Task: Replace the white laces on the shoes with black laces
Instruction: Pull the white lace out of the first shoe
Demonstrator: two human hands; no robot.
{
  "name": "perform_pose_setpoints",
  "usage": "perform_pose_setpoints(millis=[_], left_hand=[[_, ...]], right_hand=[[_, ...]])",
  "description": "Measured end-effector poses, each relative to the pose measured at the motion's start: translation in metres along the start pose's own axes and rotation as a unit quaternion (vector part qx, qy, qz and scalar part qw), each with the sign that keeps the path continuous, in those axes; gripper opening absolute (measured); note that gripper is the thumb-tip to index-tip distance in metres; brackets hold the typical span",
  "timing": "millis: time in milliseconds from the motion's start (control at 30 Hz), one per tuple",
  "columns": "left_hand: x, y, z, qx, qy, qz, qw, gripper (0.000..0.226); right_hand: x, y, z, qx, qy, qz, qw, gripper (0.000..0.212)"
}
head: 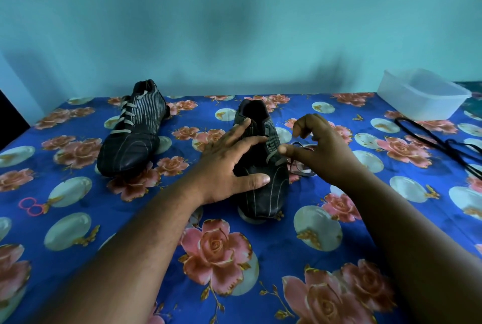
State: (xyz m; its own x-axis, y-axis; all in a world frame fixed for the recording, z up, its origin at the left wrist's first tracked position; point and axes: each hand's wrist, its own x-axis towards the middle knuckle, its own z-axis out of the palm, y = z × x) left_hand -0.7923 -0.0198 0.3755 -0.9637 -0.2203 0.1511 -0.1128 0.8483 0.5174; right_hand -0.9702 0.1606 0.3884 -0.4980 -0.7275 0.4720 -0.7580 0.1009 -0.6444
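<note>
At centre frame, nearest the camera, the near shoe (pixel 263 164) stands on the flowered blue cloth (pixel 130 219). The left hand (pixel 229 164) rests spread across it, fingers straight. The right hand (pixel 320 148) pinches the white lace (pixel 272 154) at the shoe's right side. The second shoe (pixel 133 128), white-laced, sits upper left. Black laces (pixel 438 141) and a plastic tub (pixel 422 94) lie far right.

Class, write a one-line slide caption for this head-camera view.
Left hand steadies the near shoe while the right hand pulls out its white lace; black laces wait nearby.
</note>
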Motion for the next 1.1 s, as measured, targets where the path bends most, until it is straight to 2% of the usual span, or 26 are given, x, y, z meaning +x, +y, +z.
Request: perform_pose_setpoints(millis=[100,233,300,400,500,567,633,867,933,1000,1067,1100], left_hand=[[0.001,0.001,0.001,0.0,0.006,0.002,1.0,0.087],[0.0,0.0,0.0,-0.006,0.006,0.003,1.0,0.088],[0.0,0.001,0.0,-0.004,0.006,0.003,1.0,0.088],[0.0,0.002,-0.001,-0.001,0.0,-0.003,1.0,0.091],[0.0,0.004,-0.001,0.002,-0.002,-0.006,1.0,0.096],[-0.001,0.003,-0.001,-0.003,-0.002,-0.008,1.0,0.098],[-0.001,0.002,-0.001,-0.011,0.002,-0.005,1.0,0.095],[0.0,0.001,-0.001,-0.021,0.008,0.001,1.0,0.091],[-0.001,0.002,-0.001,-0.023,0.004,-0.003,1.0,0.092],[-0.001,0.003,-0.002,-0.027,0.003,-0.005,1.0,0.092],[-0.001,0.003,-0.002,-0.03,0.007,-0.004,1.0,0.091],[-0.001,0.003,-0.001,-0.028,0.008,-0.004,1.0,0.092]], right_hand=[[0.001,-0.01,-0.001,0.07,-0.012,-0.009,0.997,0.031],[-0.001,-0.001,0.003,-0.03,-0.064,-0.031,0.997,0.018],[0.001,0.005,0.001,-0.065,-0.048,-0.022,0.997,0.024],[0.003,0.012,0.002,-0.106,-0.005,0.013,0.994,0.049],[0.001,0.005,0.007,-0.076,-0.028,0.005,0.997,0.053],[-0.001,-0.002,0.01,-0.082,-0.047,-0.033,0.995,0.047],[-0.003,-0.008,0.008,-0.062,-0.047,-0.057,0.995,0.028],[-0.003,-0.006,-0.009,0.0,-0.137,-0.059,0.989,0.005],[-0.001,-0.003,-0.011,0.014,-0.109,-0.019,0.994,0.015],[0.004,0.005,-0.017,0.01,0.001,0.057,0.998,0.021],[0.009,0.019,-0.026,-0.017,0.124,0.149,0.981,0.014],[0.009,0.026,-0.03,-0.039,0.157,0.19,0.968,0.013]])
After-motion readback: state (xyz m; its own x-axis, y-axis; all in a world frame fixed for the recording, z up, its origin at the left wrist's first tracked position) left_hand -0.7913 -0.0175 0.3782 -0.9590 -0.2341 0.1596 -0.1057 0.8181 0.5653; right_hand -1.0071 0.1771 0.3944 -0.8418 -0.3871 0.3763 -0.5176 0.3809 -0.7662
